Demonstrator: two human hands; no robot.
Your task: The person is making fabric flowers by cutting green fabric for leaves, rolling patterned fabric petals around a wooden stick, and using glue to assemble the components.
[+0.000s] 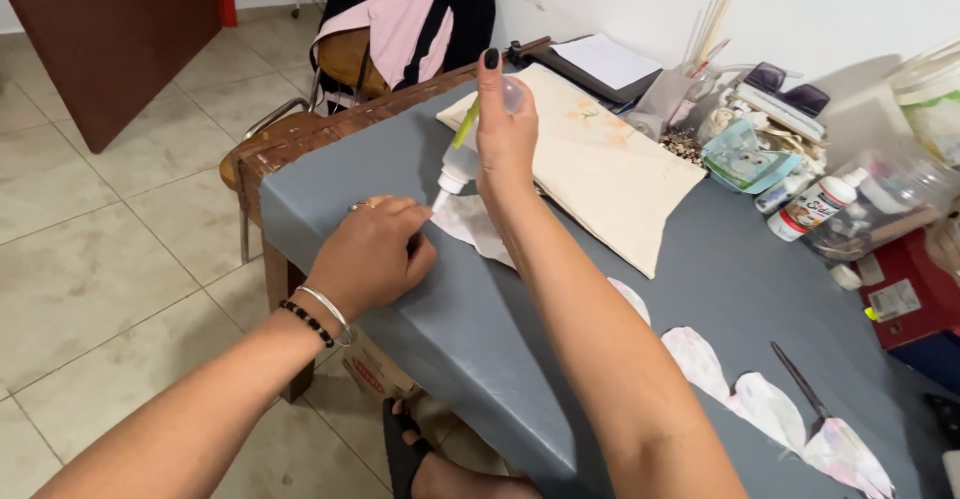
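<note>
While the left hand [370,254] pins a white fabric piece [470,224] to the grey counter [480,329], closed right-hand fingers [495,109] grip an upturned glue bottle [458,164]. Gluing appears underway; a steady squeeze seems needed.

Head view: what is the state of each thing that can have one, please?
Glue bottle: tipped down, nozzle near the fabric piece, held by right hand.
Fabric piece: flat on table, pressed by left hand.
Scissors: closed, lying on table.
White bottle: capped, lying on its side.
</note>
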